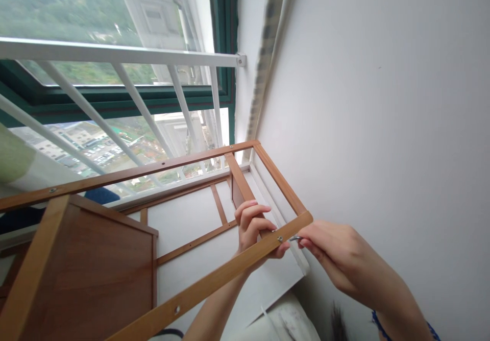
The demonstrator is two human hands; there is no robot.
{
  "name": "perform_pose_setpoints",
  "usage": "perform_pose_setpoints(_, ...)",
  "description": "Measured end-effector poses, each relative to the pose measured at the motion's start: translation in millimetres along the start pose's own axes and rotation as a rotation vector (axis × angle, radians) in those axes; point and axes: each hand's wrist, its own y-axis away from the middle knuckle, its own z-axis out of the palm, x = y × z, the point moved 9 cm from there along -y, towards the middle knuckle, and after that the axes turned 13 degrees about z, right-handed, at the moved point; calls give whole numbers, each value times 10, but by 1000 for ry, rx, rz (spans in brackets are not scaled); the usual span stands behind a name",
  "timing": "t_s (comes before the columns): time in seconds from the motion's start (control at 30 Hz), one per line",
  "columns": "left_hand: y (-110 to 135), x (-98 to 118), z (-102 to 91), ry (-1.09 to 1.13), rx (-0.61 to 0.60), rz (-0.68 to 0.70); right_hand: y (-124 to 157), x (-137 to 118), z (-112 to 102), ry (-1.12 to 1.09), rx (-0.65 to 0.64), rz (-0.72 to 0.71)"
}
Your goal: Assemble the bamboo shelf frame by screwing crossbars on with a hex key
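A brown wooden frame (233, 259) with screw holes along its rails stands in front of me. My left hand (254, 226) wraps around the crosspiece near the frame's right corner, fingers curled over it from inside. My right hand (335, 251) is closed just outside that corner, pinching a small metal hex key (294, 238). The key's tip points toward a bolt (279, 239) set in the near rail; whether it sits in the bolt head I cannot tell. The rest of the key is hidden in my fingers.
A wooden panel (107, 259) fills part of the frame at the left. Behind it runs a white railing (115, 54) before a green-framed window (224, 24). A white wall (375, 101) rises close on the right. Below lies a white sill (264, 290).
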Motion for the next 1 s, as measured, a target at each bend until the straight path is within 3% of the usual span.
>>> perform_pose_setpoints(0.37,-27,14,-3,20,-19,-17,-23,-59,84,56,48,24)
perform_pose_setpoints(1.0,-37,30,0,36,-31,-35,-77,-107,111,125,14,62)
